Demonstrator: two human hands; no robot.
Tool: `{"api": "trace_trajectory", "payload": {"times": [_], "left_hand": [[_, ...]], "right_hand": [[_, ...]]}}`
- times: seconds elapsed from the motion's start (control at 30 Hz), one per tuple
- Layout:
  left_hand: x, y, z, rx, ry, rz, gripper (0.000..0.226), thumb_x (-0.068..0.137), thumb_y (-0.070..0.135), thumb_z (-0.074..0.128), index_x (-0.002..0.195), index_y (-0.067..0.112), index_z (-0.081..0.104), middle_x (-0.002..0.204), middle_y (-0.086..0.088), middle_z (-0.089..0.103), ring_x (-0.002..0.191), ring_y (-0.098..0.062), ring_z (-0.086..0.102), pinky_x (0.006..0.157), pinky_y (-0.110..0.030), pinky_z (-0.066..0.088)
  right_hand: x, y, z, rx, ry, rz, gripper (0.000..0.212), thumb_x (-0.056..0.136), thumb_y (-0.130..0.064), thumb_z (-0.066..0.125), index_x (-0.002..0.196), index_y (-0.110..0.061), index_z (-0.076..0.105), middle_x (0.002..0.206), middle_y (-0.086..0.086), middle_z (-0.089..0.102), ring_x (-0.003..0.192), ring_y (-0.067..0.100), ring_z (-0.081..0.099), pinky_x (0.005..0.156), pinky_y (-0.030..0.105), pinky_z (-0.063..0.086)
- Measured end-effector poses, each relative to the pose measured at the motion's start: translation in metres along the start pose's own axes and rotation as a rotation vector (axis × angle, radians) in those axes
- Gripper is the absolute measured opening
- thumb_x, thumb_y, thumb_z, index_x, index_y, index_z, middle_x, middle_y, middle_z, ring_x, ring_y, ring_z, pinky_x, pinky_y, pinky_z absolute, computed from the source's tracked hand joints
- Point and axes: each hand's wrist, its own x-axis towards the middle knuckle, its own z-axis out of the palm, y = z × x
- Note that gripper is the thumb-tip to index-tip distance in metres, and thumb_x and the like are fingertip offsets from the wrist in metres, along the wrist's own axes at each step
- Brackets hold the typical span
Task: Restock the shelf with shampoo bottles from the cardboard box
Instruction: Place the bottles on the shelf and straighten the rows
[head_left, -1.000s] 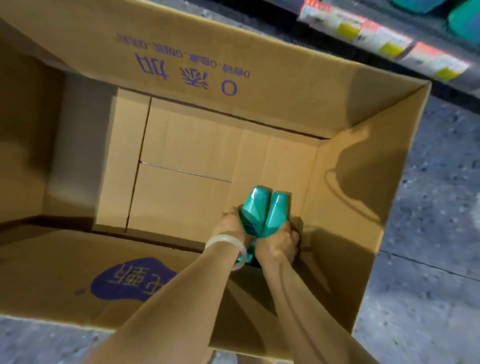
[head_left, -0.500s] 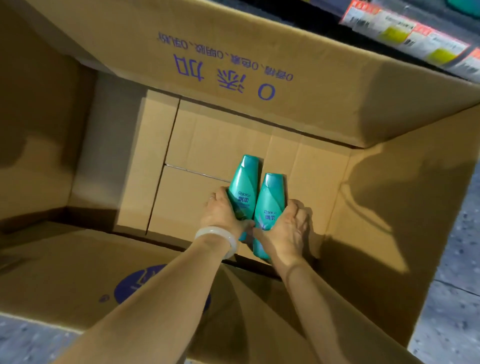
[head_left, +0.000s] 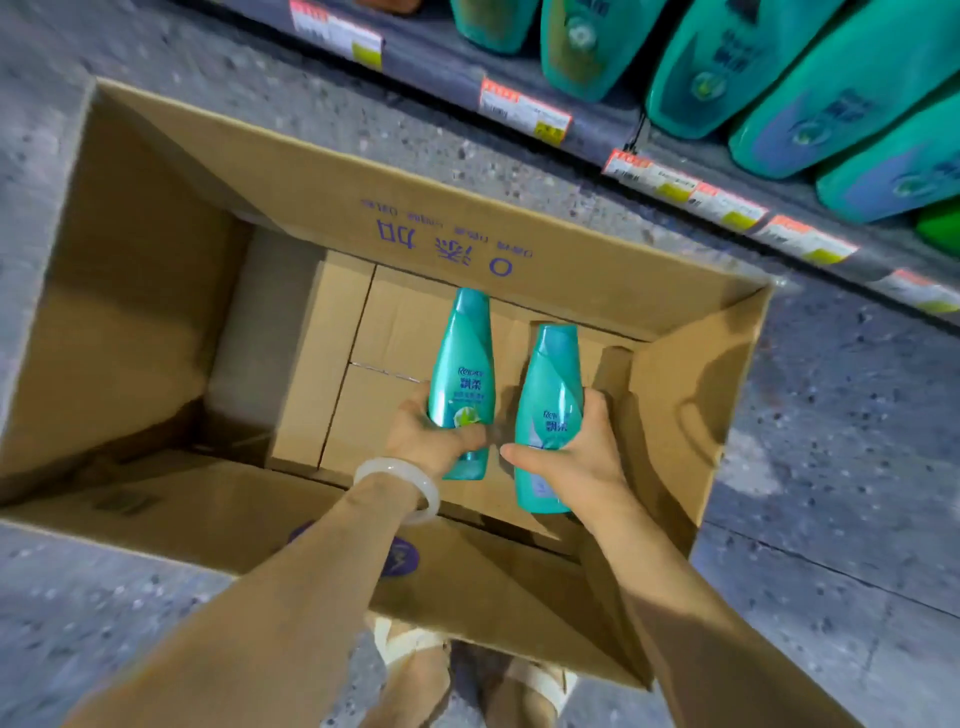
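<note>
I hold two teal shampoo bottles above the open cardboard box (head_left: 156, 270). My left hand (head_left: 428, 439), with a pale bangle on the wrist, grips the left bottle (head_left: 462, 374) round its lower half. My right hand (head_left: 582, 457) grips the right bottle (head_left: 550, 410) the same way. Both bottles point away from me, caps toward the shelf (head_left: 587, 135), and a small gap separates them. No other bottle shows on the box floor. Larger teal bottles (head_left: 779, 67) stand in a row on the shelf at the top right.
The box sits on a grey speckled floor (head_left: 831, 467) just in front of the low shelf, whose edge carries several price tags (head_left: 524, 111). The box flaps stand open on all sides. My sandalled feet (head_left: 415, 670) are at the near flap.
Both hands have lifted the two bottles up from the box floor and drawn them apart. My view has risen and now takes in the shelf and its bottles.
</note>
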Motion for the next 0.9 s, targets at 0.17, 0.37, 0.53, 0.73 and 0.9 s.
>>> {"api": "trace_trajectory", "payload": {"times": [0.17, 0.37, 0.53, 0.73, 0.9], "left_hand": [[-0.102, 0.091, -0.016, -0.056, -0.039, 0.155, 0.054, 0.064, 0.006, 0.083, 0.109, 0.013, 0.053, 0.088, 0.0, 0.066, 0.076, -0.013, 0.064, 0.065, -0.022, 0.055], [-0.248, 0.199, -0.039, -0.08, -0.065, 0.422, 0.044, 0.062, -0.004, 0.081, 0.085, 0.021, 0.053, 0.077, 0.007, 0.063, 0.069, -0.005, 0.063, 0.056, -0.011, 0.051], [-0.368, 0.266, -0.043, -0.138, -0.142, 0.565, 0.045, 0.065, -0.008, 0.077, 0.096, 0.014, 0.054, 0.086, -0.002, 0.067, 0.072, -0.013, 0.066, 0.058, -0.016, 0.055], [-0.477, 0.322, -0.036, -0.107, -0.254, 0.77, 0.045, 0.066, -0.01, 0.074, 0.098, 0.015, 0.055, 0.092, -0.007, 0.07, 0.071, -0.008, 0.069, 0.063, -0.024, 0.058], [-0.554, 0.359, -0.033, -0.065, -0.337, 0.933, 0.048, 0.066, -0.006, 0.077, 0.096, 0.024, 0.054, 0.093, -0.003, 0.069, 0.078, -0.013, 0.068, 0.058, -0.019, 0.055]], "right_hand": [[-0.088, -0.087, -0.056, 0.057, 0.031, -0.196, 0.066, 0.059, -0.009, 0.086, 0.101, -0.025, 0.038, 0.088, -0.011, 0.051, 0.079, 0.003, 0.054, 0.064, 0.021, 0.045], [-0.204, -0.196, -0.132, 0.114, 0.135, -0.41, 0.065, 0.044, -0.026, 0.088, 0.091, -0.034, 0.044, 0.092, -0.011, 0.059, 0.084, 0.009, 0.06, 0.077, 0.032, 0.052], [-0.316, -0.272, -0.197, 0.203, 0.168, -0.605, 0.07, 0.045, -0.025, 0.082, 0.106, -0.027, 0.047, 0.094, -0.01, 0.061, 0.08, -0.003, 0.061, 0.072, 0.019, 0.051], [-0.429, -0.322, -0.25, 0.249, 0.263, -0.783, 0.063, 0.048, -0.014, 0.08, 0.1, -0.027, 0.046, 0.093, -0.01, 0.062, 0.074, -0.01, 0.062, 0.066, 0.012, 0.05], [-0.514, -0.332, -0.291, 0.25, 0.426, -0.87, 0.064, 0.061, -0.003, 0.084, 0.103, -0.031, 0.044, 0.097, -0.011, 0.06, 0.076, -0.013, 0.06, 0.067, 0.01, 0.05]]}}
